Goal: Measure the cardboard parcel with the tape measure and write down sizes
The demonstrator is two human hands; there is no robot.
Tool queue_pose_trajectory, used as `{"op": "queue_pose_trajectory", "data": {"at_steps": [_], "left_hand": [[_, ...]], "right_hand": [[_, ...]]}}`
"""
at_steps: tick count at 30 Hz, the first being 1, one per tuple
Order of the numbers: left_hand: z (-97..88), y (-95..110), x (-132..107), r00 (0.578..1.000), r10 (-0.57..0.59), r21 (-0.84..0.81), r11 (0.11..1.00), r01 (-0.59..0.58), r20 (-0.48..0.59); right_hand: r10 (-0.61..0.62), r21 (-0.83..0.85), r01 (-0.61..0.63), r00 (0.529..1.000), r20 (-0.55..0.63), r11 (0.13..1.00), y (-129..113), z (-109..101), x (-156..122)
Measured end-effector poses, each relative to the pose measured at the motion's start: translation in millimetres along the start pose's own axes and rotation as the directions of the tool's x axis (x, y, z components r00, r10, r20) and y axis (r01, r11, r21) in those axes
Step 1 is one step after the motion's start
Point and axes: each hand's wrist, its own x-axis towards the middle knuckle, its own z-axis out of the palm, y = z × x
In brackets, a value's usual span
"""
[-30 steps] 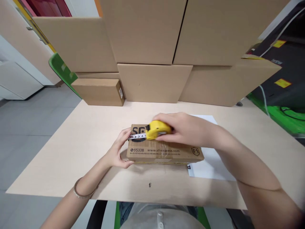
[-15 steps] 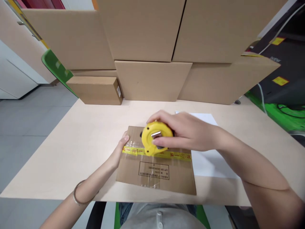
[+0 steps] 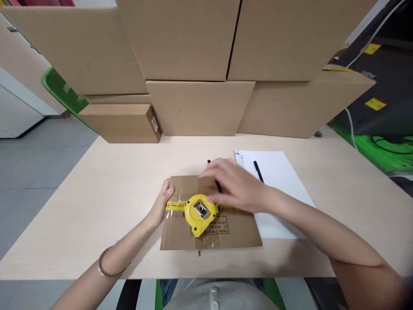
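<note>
The yellow tape measure (image 3: 200,219) rests on the cardboard box (image 3: 240,230), its left edge pinched by the left hand's (image 3: 159,204) fingers; tilting could slide the measure off. The right hand's (image 3: 237,185) loosely spread fingers might snag the black strip (image 3: 219,186) beneath.

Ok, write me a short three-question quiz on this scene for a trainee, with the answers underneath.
1. True or false: the left hand touches the taped cardboard box.
2. Multiple choice: what does the yellow tape measure lie on?
A. the bare tabletop
B. the taped cardboard box
C. the floor
3. Fill in the gap: to the right of the tape measure in the view, a black pen lies on a white sheet of ____.

Key:
1. True
2. B
3. paper
</note>
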Motion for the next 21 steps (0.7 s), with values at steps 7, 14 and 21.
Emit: {"op": "queue_pose_trajectory", "data": {"at_steps": [7, 14, 21], "left_hand": [[4.1, 6, -4, 0.997, -0.080, -0.083, 0.993, 0.079, -0.014], [0.0, 1, 0, 0.996, -0.078, -0.077, 0.994, 0.075, -0.035], [-1.1, 6, 0, 0.996, -0.086, -0.043, 0.995, 0.084, -0.038]], "right_hand": [[0.858, -0.460, -0.777, 0.510, -0.061, 0.430, 68, -36, -85], [0.812, -0.202, -0.789, 0.540, 0.220, 0.580, 101, -1, -128], [0.861, -0.077, -0.858, 0.504, 0.059, 0.508, 105, 4, -125]]}}
